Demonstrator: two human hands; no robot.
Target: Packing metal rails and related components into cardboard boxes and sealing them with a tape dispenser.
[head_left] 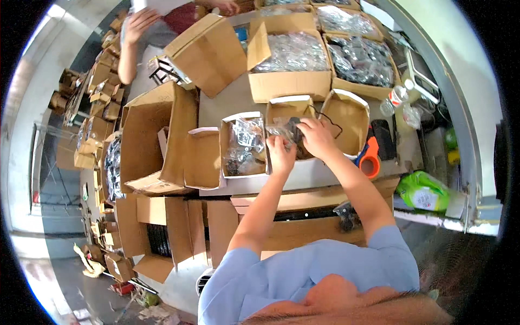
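You are holding the work in both hands above the middle cardboard tray (pixel 292 101) on the table (pixel 233 188). Your left hand (pixel 282 155) is keeping its fingers bent and closed on a clear plastic bag (pixel 278 130). The bag is looking thin, crumpled and glossy, and its creases are catching the light in pale streaks. Your right hand (pixel 318 137) is reaching in from the other side, its fingers curling over a small black item (pixel 294 128) and gripping it. This item is showing a dark, compact body; your fingers and the film are partly covering it, so its exact kind is remaining unclear. Whether it is lying inside the bag or just against it, you cannot tell from this view. A thin black cable (pixel 338 126) is curving in a loop beside your right hand, across the tray on the right (pixel 355 98); its join to the item is not showing clearly.

To the left, a white-rimmed tray (pixel 242 115) is holding similar clear bags (pixel 244 142) with darker contents. Farther right, an orange-handled tool (pixel 370 161) is lying near the table's edge, just beside a black oblong object (pixel 383 140).
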